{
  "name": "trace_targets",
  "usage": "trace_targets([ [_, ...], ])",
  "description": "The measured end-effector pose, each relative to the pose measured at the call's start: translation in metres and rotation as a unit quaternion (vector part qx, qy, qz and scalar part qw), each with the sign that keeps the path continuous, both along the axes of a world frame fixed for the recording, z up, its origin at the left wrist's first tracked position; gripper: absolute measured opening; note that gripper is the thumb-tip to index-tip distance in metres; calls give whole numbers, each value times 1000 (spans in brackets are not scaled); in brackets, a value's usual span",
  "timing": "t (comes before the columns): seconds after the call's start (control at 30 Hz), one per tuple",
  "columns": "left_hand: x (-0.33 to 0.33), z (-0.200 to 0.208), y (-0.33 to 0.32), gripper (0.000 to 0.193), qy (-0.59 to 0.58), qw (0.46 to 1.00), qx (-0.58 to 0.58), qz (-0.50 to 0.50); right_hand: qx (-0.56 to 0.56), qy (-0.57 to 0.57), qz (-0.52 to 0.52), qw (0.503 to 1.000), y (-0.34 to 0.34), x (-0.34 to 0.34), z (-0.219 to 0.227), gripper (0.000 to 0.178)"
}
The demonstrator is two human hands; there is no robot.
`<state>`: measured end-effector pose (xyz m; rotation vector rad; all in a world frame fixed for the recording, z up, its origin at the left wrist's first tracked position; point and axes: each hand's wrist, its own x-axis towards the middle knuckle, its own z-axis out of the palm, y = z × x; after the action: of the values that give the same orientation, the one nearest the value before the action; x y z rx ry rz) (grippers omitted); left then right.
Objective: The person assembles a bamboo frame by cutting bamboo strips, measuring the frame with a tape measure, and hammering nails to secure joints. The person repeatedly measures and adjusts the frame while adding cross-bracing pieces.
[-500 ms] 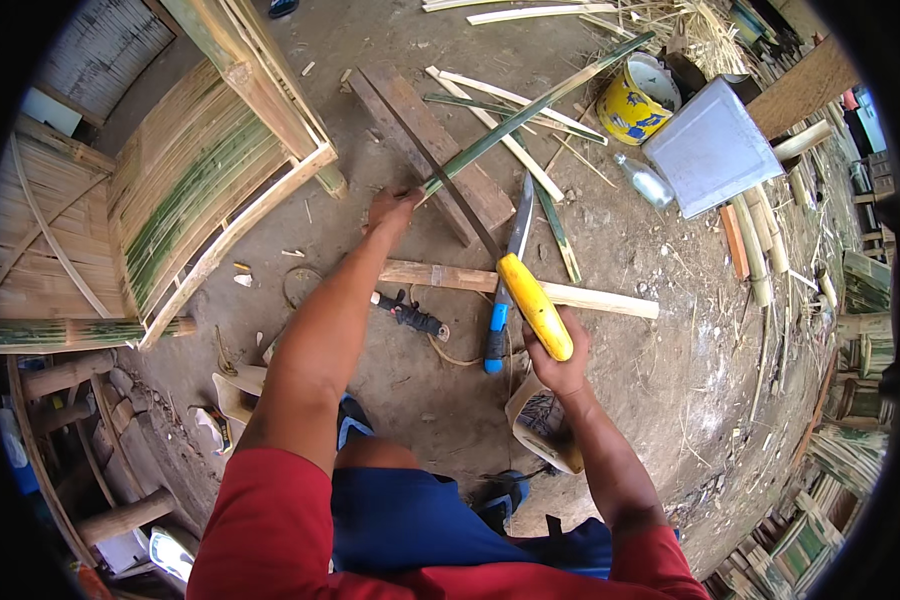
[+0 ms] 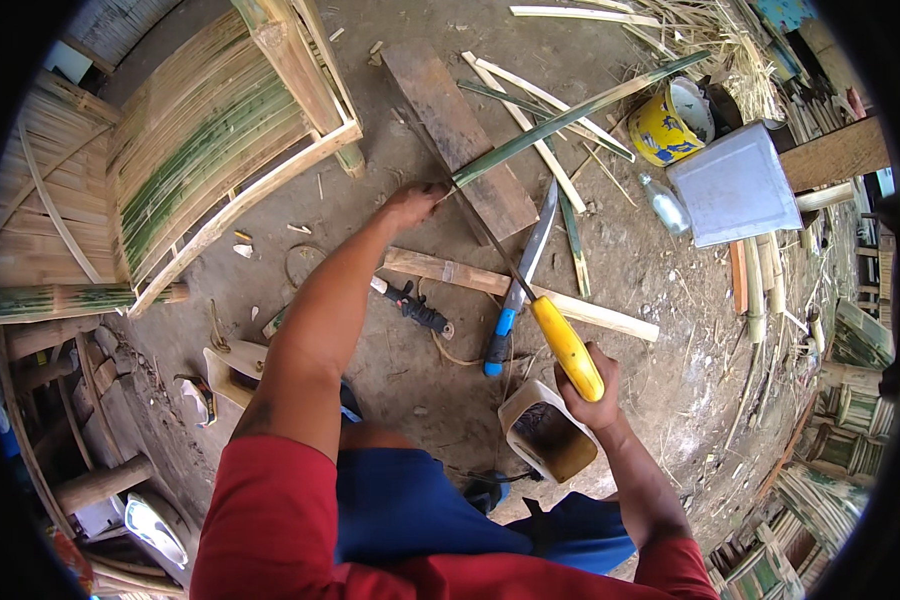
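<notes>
A rustic bamboo workshop with a bare dirt floor (image 2: 690, 430). A bamboo-slat structure (image 2: 205, 140) fills the upper left. Loose bamboo strips (image 2: 570, 13) and a heap of pale shavings (image 2: 738, 65) lie at the upper right; more split bamboo (image 2: 820, 510) is piled at lower right. Near the centre are a yellow-handled handsaw (image 2: 567, 348), a knife (image 2: 536, 243) with a blue-and-black handle, and a thick wooden plank (image 2: 450, 115).

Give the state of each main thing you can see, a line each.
Left hand: closed on one end of the green strip
Right hand: wrapped around the yellow-handled tool
Green strip: held, lying across the wooden block
Yellow-handled tool: held, blade at the strip
Blue-handled knife: blade bare, not held
Yellow bucket: open-topped
Bottle: lying on its side
White container: open, contents unclear
</notes>
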<state>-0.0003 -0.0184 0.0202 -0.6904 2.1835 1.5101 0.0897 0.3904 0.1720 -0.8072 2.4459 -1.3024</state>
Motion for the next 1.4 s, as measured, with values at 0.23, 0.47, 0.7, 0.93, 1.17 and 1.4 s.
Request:
trace_targets([
  [0.23,0,6,0,59,45,990,-103,-82,-99,-11,13,995,-128,-71,-43,16],
  [0.47,4,-3,5,51,90,989,-104,-45,21,-6,29,999,-19,-7,25,14],
  [0.7,11,-10,11,54,151,974,-164,-32,-54,-4,-15,998,-166,-79,-31,17],
  [0.93,9,8,11,58,37,989,-137,-44,45,37,18,998,8,23,43,27],
  [1.17,12,0,13,60,97,976,-192,-40,-75,40,-12,996,-150,-74,-63,18],
  [1.4,14,13,18,56,49,980,-192,-28,67,62,35,995,5,30,39,19],
])
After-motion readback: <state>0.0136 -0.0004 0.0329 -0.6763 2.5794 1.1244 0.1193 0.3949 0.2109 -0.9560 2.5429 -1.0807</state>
